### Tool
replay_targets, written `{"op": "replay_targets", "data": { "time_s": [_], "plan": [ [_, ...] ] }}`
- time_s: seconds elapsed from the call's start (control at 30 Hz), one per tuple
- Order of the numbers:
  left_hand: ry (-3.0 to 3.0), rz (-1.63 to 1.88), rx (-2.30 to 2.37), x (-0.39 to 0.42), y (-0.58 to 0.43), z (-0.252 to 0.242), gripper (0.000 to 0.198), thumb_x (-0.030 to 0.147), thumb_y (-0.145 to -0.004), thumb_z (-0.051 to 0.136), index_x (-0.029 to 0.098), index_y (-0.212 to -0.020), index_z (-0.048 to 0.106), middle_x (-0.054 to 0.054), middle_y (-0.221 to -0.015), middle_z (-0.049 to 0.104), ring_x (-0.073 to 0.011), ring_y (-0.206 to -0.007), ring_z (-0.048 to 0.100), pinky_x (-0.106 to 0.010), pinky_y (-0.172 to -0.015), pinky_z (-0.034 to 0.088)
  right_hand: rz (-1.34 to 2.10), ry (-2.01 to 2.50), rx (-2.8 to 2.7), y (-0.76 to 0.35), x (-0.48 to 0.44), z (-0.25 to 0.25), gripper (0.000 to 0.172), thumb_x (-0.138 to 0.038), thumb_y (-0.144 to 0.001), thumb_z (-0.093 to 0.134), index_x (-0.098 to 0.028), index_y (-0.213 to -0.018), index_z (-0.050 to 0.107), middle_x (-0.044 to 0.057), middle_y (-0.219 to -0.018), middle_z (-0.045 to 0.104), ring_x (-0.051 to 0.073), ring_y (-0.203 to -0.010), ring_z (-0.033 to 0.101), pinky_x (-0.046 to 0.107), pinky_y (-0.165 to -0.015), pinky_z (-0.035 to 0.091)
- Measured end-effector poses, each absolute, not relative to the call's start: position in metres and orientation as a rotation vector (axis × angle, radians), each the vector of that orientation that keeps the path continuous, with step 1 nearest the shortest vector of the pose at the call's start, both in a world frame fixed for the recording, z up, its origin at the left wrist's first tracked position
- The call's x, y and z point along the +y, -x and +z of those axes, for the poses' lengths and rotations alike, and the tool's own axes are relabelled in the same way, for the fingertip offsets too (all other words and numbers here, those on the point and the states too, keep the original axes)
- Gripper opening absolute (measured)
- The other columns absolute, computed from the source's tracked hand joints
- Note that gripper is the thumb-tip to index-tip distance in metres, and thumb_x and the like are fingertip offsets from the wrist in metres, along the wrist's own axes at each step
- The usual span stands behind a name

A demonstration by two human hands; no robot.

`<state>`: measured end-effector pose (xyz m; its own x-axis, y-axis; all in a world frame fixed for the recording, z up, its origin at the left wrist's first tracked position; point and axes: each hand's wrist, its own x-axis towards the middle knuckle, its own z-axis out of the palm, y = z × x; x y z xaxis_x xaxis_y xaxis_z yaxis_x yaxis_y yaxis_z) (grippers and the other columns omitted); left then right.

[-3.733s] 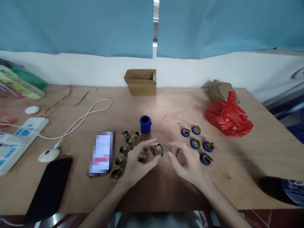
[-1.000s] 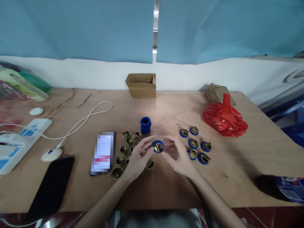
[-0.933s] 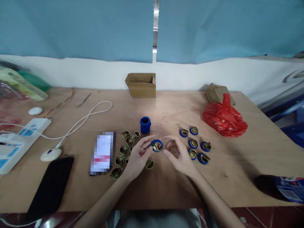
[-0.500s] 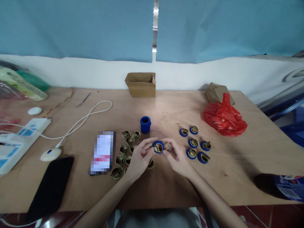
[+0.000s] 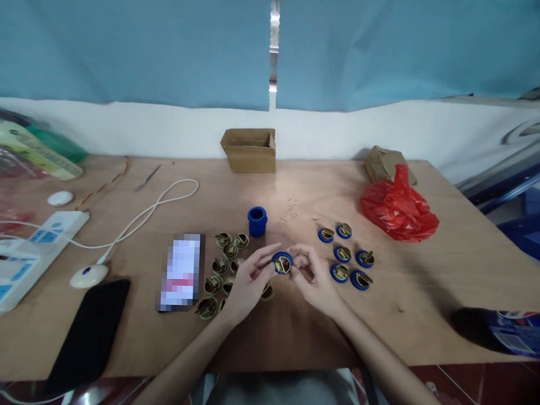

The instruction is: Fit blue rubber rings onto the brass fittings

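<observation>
Between both hands, above the table, is a round brass-coloured fitting with a blue ring [image 5: 282, 263] around it. My left hand [image 5: 252, 280] grips its left side with thumb and fingers. My right hand [image 5: 315, 279] pinches the right side. Just beyond the left fingers stands a stack of blue rings [image 5: 257, 222]. Several bare brass-coloured fittings [image 5: 206, 307] lie around my left hand, some partly hidden behind it. To the right of my right hand lie several fittings with blue rings [image 5: 340, 272] around them.
On the wooden table [image 5: 407, 325] are a lit phone [image 5: 181, 273], a dark phone [image 5: 90, 332], a power strip [image 5: 33, 247] and white cable. Farther back stand an open cardboard box [image 5: 252, 160] and a red plastic bag [image 5: 399, 210]. A dark bottle [image 5: 504, 332] lies at right.
The ringed fitting has tilted slightly and shifted a little in my fingers. Both hands keep nearly the same place, and the other things stay where they were.
</observation>
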<state>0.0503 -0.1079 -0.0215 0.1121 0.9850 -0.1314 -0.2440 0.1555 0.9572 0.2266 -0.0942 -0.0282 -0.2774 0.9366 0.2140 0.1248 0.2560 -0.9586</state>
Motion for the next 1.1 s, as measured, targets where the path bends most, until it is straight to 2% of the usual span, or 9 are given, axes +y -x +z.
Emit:
{"op": "replay_targets", "data": {
  "time_s": [0.17, 0.33, 0.5, 0.6, 0.7, 0.83, 0.97, 1.1],
  "plan": [
    [-0.948, 1.119, 1.039, -0.108, -0.051, -0.022, 0.043, 0.041, -0.090, 0.071, 0.019, -0.128, 0.068, -0.012, -0.120, 0.077, -0.0269, -0.112, 0.073, -0.038, -0.098, 0.059, 1.190, 1.000, -1.610, -0.229, -0.094, -0.025, 0.025, -0.030, -0.100, 0.049, -0.025, -0.124, 0.046, -0.004, -0.073, 0.053, 0.015, -0.064, 0.058, 0.029, -0.062, 0.051],
    [-0.928, 1.090, 1.093, -0.106, -0.050, -0.024, 0.043, 0.041, -0.087, 0.074, 0.018, -0.123, 0.070, -0.009, -0.100, 0.081, -0.0248, -0.094, 0.078, -0.035, -0.085, 0.064, 1.155, 1.062, -1.612, -0.227, -0.094, -0.029, 0.016, -0.031, -0.098, 0.053, -0.026, -0.112, 0.051, -0.006, -0.068, 0.046, 0.013, -0.054, 0.047, 0.024, -0.050, 0.038],
    [-0.880, 1.029, 0.970, -0.106, -0.053, -0.022, 0.047, 0.040, -0.086, 0.075, 0.018, -0.126, 0.068, -0.012, -0.124, 0.075, -0.0281, -0.111, 0.074, -0.044, -0.096, 0.062, 1.126, 1.136, -1.508, -0.228, -0.089, -0.035, 0.017, -0.039, -0.100, 0.053, -0.025, -0.110, 0.053, -0.006, -0.067, 0.044, 0.014, -0.056, 0.048, 0.026, -0.052, 0.041],
    [-0.896, 1.006, 0.894, -0.106, -0.055, -0.021, 0.046, 0.036, -0.084, 0.078, 0.018, -0.125, 0.068, -0.014, -0.128, 0.073, -0.0292, -0.111, 0.074, -0.047, -0.098, 0.061, 1.219, 1.140, -1.428, -0.230, -0.083, -0.035, 0.019, -0.041, -0.100, 0.053, -0.025, -0.110, 0.051, -0.006, -0.066, 0.047, 0.014, -0.055, 0.050, 0.026, -0.051, 0.043],
    [-0.896, 1.022, 0.877, -0.105, -0.055, -0.021, 0.044, 0.034, -0.084, 0.078, 0.018, -0.124, 0.069, -0.014, -0.125, 0.075, -0.0283, -0.108, 0.075, -0.048, -0.101, 0.059, 1.369, 1.081, -1.394, -0.231, -0.080, -0.033, 0.019, -0.037, -0.097, 0.053, -0.026, -0.112, 0.048, -0.006, -0.069, 0.050, 0.014, -0.056, 0.054, 0.027, -0.054, 0.048],
    [-0.904, 1.052, 0.912, -0.102, -0.051, -0.025, 0.045, 0.032, -0.082, 0.079, 0.017, -0.123, 0.069, -0.013, -0.120, 0.077, -0.0279, -0.107, 0.076, -0.047, -0.101, 0.060, 1.430, 0.979, -1.412, -0.230, -0.081, -0.032, 0.027, -0.027, -0.090, 0.057, -0.027, -0.116, 0.047, -0.004, -0.082, 0.056, 0.014, -0.065, 0.059, 0.028, -0.062, 0.054],
    [-0.919, 1.090, 0.951, -0.101, -0.049, -0.028, 0.044, 0.032, -0.079, 0.081, 0.016, -0.119, 0.071, -0.012, -0.113, 0.079, -0.0279, -0.101, 0.077, -0.047, -0.096, 0.062, 1.371, 0.944, -1.472, -0.228, -0.084, -0.035, 0.022, -0.027, -0.095, 0.053, -0.027, -0.116, 0.046, -0.001, -0.086, 0.057, 0.015, -0.072, 0.061, 0.029, -0.066, 0.055],
    [-0.921, 1.101, 1.002, -0.101, -0.050, -0.028, 0.045, 0.031, -0.080, 0.081, 0.016, -0.121, 0.069, -0.012, -0.113, 0.079, -0.0281, -0.103, 0.077, -0.047, -0.096, 0.063, 1.190, 1.046, -1.633, -0.230, -0.084, -0.034, 0.030, -0.025, -0.097, 0.052, -0.025, -0.126, 0.045, 0.002, -0.095, 0.059, 0.018, -0.084, 0.063, 0.033, -0.075, 0.056]
  ]
}}
